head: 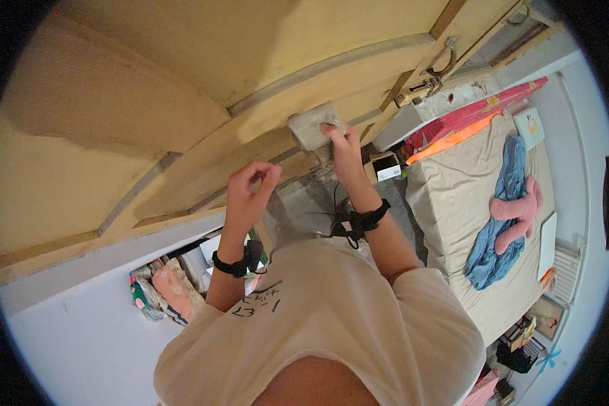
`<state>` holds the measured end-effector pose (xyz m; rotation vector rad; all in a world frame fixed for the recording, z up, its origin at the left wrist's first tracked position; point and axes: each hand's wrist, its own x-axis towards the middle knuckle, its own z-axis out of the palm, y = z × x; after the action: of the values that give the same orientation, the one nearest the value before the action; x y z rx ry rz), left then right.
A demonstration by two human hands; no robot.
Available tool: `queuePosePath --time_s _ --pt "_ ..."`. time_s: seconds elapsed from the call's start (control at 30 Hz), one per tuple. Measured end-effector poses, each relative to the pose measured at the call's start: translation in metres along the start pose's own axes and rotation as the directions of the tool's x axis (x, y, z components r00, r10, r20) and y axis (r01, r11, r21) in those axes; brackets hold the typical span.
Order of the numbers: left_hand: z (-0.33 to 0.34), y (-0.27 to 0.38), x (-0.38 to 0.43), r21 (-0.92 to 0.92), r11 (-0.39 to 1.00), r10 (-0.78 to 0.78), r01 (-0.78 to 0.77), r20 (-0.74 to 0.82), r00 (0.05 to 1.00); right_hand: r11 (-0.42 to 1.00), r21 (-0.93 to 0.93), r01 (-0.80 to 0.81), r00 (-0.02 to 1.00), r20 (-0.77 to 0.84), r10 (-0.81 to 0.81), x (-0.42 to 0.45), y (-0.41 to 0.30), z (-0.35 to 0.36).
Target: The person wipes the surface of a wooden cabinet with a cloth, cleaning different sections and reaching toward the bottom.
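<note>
In my right hand (346, 147) is a flat greyish pad, perhaps a folded cloth (309, 128), gripped at its right corner with the thumb on top. The pad is at the lower part of a yellow panelled wooden door (345, 71); whether it presses on the surface is hard to tell. My left hand (251, 190) hangs in front of the door, loosely curled, with a gap between thumb and fingers and nothing visible in it. Black straps with small devices circle both wrists. A curved metal handle (449, 56) and a bolt latch (418, 92) sit near the door's edge.
To the right stands a bed (451, 208) with a beige sheet, blue cloth (507, 218) and a pink plush (520, 213). An open cardboard box (383, 166) rests on the floor near the door. Bagged fabric items (170, 289) lie at lower left beside a white wall (81, 335).
</note>
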<state>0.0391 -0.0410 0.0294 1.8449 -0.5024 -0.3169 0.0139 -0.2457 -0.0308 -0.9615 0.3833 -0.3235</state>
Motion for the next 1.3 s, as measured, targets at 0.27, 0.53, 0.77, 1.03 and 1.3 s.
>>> queuePosePath --time_s 0.27,0.53,0.77,1.03,1.3 --pt "-0.007 -0.014 -0.011 -0.06 0.998 -0.038 0.037 -0.027 0.999 0.984 -0.179 0.021 0.998 0.056 -0.011 -0.005 0.008 0.005" --pt "-0.018 -0.018 -0.025 -0.082 0.997 -0.005 0.003 -0.02 1.0 0.993 -0.067 0.093 0.985 -0.141 -0.102 0.008 0.012 -0.009" --pt "-0.021 -0.022 -0.027 -0.049 0.999 -0.01 0.01 -0.004 1.0 0.985 -0.03 0.169 0.97 -0.172 -0.172 0.014 -0.005 -0.03" --pt "-0.012 -0.013 -0.029 -0.006 1.0 -0.022 0.022 -0.022 1.0 0.994 -0.11 0.016 1.0 0.028 -0.013 0.005 -0.006 -0.015" --pt "-0.008 -0.016 -0.031 -0.016 1.0 -0.013 0.013 -0.003 1.0 0.999 0.021 -0.037 0.999 -0.023 0.038 0.001 -0.003 -0.006"
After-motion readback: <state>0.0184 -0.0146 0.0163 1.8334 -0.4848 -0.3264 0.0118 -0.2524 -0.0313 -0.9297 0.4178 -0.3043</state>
